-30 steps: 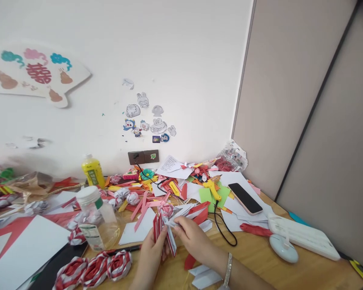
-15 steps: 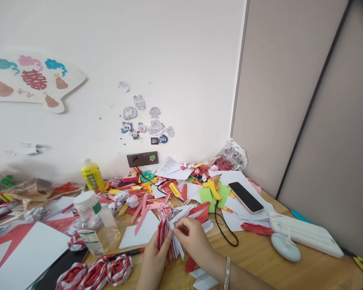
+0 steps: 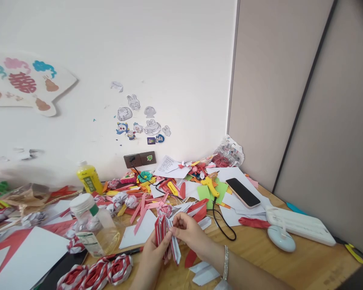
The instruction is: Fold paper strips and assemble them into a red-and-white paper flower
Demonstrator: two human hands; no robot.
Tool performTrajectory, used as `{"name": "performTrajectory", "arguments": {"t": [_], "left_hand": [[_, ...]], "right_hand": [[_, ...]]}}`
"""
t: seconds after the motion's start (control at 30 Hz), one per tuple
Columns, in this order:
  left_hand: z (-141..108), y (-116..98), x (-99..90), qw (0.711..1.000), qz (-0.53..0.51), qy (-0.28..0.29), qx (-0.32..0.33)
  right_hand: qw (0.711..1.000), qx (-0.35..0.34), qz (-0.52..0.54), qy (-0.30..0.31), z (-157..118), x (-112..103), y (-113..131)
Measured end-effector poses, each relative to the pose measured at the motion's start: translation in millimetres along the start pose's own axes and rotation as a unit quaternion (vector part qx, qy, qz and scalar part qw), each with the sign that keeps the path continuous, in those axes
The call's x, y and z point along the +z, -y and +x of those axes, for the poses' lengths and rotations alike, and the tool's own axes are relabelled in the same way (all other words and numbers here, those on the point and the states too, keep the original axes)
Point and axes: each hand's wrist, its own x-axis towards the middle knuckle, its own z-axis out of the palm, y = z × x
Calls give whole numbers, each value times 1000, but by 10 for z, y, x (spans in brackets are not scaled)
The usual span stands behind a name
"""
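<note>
Between my hands is a bundle of folded red and white paper strips (image 3: 161, 230), standing roughly upright above the table. My left hand (image 3: 157, 246) is closed round its lower left part. The thumb and fingers of my right hand (image 3: 183, 227) pinch the upper right edge of the white folds. Just behind the bundle sits a pink rolled paper flower (image 3: 164, 210); I cannot tell whether it touches the strips. Red and white twisted paper rosettes (image 3: 98, 274) lie in a row to the left of my left hand, near a dark pen (image 3: 124, 254).
A clear jar with a white lid (image 3: 90, 225) stands left, with a yellow bottle (image 3: 89, 177) behind it. A yellow glue gun (image 3: 211, 187) and its black cord lie right of centre. Further right are a phone (image 3: 243, 192) and a white lamp (image 3: 299, 225). Paper scraps cover the back.
The folded strips have turned slightly and fanned apart more between my hands. My right hand has shifted a little up. The whole view has swung slightly to the right.
</note>
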Motion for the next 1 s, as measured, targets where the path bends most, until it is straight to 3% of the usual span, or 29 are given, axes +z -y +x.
{"name": "performTrajectory", "arguments": {"t": [0.1, 0.23, 0.43, 0.63, 0.83, 1.0], "left_hand": [[0, -54, -4, 1000, -12, -1, 16], [0, -144, 1, 997, -32, -51, 38], [-1, -160, 30, 997, -48, -57, 24], [-30, -199, 35, 997, 0, -71, 32], [-29, -252, 33, 996, 6, -81, 42], [-16, -220, 3, 996, -8, -77, 54]], "right_hand": [[999, -31, -31, 6, -7, -18, 37], [992, -61, -108, 22, -7, -45, 68], [970, -70, -231, -43, 9, -5, -17], [946, -139, -285, -73, 16, -18, -44], [933, -192, -305, -20, -49, 3, 39], [934, -177, -309, 12, -62, 1, 66]]}}
